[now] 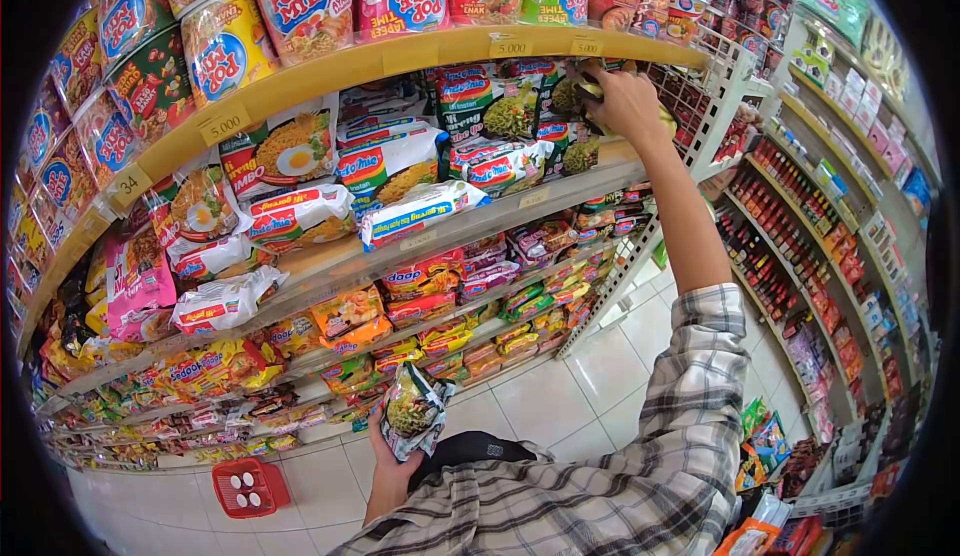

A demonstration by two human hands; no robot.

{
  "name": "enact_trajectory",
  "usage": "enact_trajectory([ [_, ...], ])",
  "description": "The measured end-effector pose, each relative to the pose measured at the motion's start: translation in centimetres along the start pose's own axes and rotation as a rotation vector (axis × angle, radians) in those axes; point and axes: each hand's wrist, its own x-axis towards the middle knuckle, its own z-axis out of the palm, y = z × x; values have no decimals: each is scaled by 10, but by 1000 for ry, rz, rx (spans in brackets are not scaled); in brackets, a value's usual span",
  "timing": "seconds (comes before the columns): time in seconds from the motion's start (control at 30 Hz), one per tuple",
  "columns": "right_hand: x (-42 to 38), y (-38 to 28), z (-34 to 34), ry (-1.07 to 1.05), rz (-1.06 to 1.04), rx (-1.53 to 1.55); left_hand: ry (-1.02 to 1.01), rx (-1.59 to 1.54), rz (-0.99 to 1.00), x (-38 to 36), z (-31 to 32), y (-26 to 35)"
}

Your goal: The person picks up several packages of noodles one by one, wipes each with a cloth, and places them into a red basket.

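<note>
My left hand [391,464] is low in front of my body, closed around an instant noodle packet [411,408] with green noodles pictured on a dark and silver wrapper. My right arm stretches up to the right end of the top noodle shelf. There my right hand [632,104] has its fingers bent around the edge of a dark packet, partly hidden by the hand and the shelf above. Just left of it stand similar green noodle packets [510,106]. White-and-red noodle packets [290,151] fill the shelf further left.
Cup noodles [300,6] are stacked above a yellow shelf edge [380,68] with price tags. Lower shelves hold colourful noodle packets [425,281]. A red basket [250,488] with white-topped items is on the tiled floor. Bottle shelves [790,266] line the right side.
</note>
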Motion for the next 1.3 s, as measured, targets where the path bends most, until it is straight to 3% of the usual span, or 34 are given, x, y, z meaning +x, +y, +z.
enact_trajectory([
  [0.13, -11, 2, -8, -108, 171, 183, -25, 2, -9, -1, 8, -2],
  [0.33, -39, 5, -1, -6, 455, 353, -30, 59, 3, 12, 16, -3],
  [0.47, -67, -9, -30, 324, 588, 602, 6, 155, 11, 25, 11, -3],
  [0.53, -92, -46, -66, 580, 614, 839, 94, 222, 69, 37, 21, -9],
  [0.6, -126, -100, -69, 698, 600, 1206, 50, 305, 89, 43, 27, -12],
  [0.67, -158, -171, -91, 674, 42, 1098, 113, 315, 164, 63, 20, -23],
  [0.7, -174, -206, -113, 358, 2, 1233, 113, 267, 218, 62, 35, -27],
  [0.73, -197, -241, -110, 151, -93, 1130, 99, 304, 296, 59, 42, -30],
  [0.8, -237, -296, -88, -108, -273, 875, 53, 344, 382, 68, 46, -34],
  [0.9, -254, -320, -98, -209, -206, 762, -32, 320, 440, 83, 29, -27],
  [1.03, -267, -325, -95, -218, -200, 874, -115, 234, 513, 87, -15, -21],
  [1.13, -262, -328, -73, -120, -174, 881, 55, 659, 715, 74, -6, -1],
  [1.2, -252, -323, -50, -134, 135, 1219, 87, 896, 966, 63, 11, 10],
  [1.23, -251, -323, -41, -136, 303, 1369, 119, 835, 949, 52, 24, 9],
  [1.3, -251, -330, -39, -169, 346, 1320, 90, 897, 975, 45, 27, 10],
])
